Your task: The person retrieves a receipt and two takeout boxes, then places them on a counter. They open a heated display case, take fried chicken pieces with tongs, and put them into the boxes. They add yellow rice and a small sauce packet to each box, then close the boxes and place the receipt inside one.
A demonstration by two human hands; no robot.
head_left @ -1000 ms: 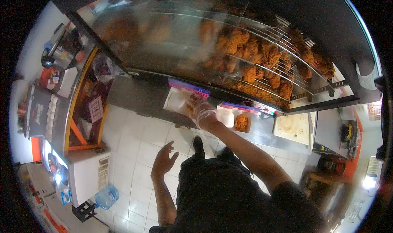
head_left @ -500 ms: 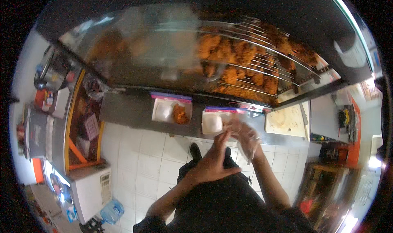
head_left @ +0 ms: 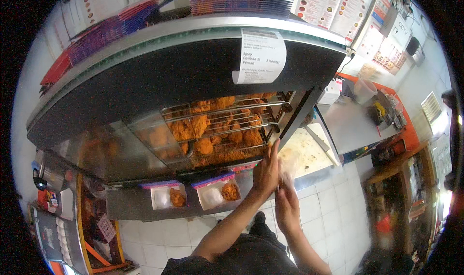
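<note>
My left hand (head_left: 266, 177) is bare, its fingers stretched toward the cabinet and its palm turned to my right hand. Right beside it is my right hand (head_left: 287, 203), its fingers hidden by a crumpled clear plastic glove (head_left: 289, 167). The glove is blurred, so its fit and any contact with my left hand are unclear. To the left stand two open boxes: the near-hand box (head_left: 209, 206) holds a white rounded mound (head_left: 212, 197) and a piece of fried chicken (head_left: 230, 192); the farther-left box (head_left: 157, 205) holds another mound and fried chicken piece (head_left: 177, 197).
A display cabinet (head_left: 193, 76) with wire racks of fried chicken (head_left: 237, 130) stands ahead. A white cutting board (head_left: 305, 147) with a knife (head_left: 319, 140) lies beyond my hands. Folded cartons (head_left: 239, 1) are stacked on the cabinet, which bears a paper notice (head_left: 262, 57).
Both hands have moved away from the right box toward the cutting board. Chicken now shows plainly in that box. The view has tilted up and turned right.
</note>
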